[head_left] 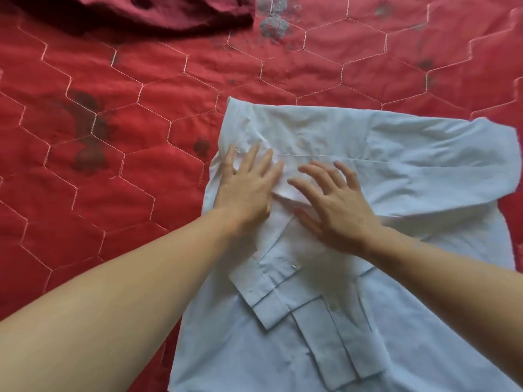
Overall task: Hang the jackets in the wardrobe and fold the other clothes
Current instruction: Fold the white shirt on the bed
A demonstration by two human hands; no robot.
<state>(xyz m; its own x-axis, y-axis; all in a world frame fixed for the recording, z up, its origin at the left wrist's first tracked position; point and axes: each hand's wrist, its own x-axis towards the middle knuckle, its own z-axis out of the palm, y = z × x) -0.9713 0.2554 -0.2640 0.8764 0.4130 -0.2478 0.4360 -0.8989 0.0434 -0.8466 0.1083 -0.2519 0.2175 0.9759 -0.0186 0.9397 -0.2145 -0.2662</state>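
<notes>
A pale blue button shirt [410,176] lies flat on the red quilted bedspread [119,154], its sleeves folded across the body with the cuffs lying low in the middle. My left hand [249,188] presses flat on the shirt's upper left part with straight, spread fingers. My right hand [336,202] rests beside it on the cloth, fingers spread and slightly bent, holding nothing. One sleeve stretches out to the right edge of the shirt.
A dark red garment [147,15] lies bunched at the top left of the bedspread. The quilt shows stitched hexagons and several dark and grey marks.
</notes>
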